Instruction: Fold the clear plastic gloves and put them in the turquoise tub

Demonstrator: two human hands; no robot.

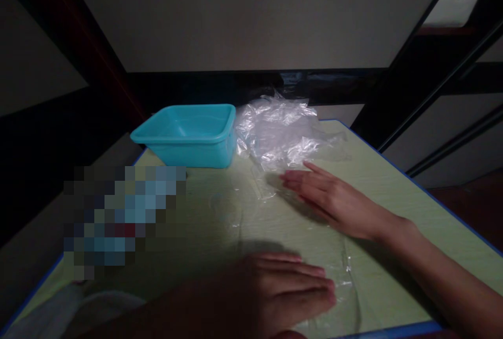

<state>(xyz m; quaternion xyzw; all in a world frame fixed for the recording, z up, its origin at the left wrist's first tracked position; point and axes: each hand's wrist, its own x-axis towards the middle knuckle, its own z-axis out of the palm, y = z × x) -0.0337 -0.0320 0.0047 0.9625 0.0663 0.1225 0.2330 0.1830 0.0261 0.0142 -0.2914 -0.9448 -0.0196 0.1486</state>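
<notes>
Head view: clear plastic [261, 221] lies beneath both hands [277, 289] [336, 200].

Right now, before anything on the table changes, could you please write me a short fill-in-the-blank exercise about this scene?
From the person's view, the tub stands to the ____ of the crumpled plastic. The table has a pale green top with a ____ edge. Both the left hand and the right hand are held palm ____. Of the two hands, the ____ one is nearer to the crumpled plastic.

Missing words: left; blue; down; right.
</notes>
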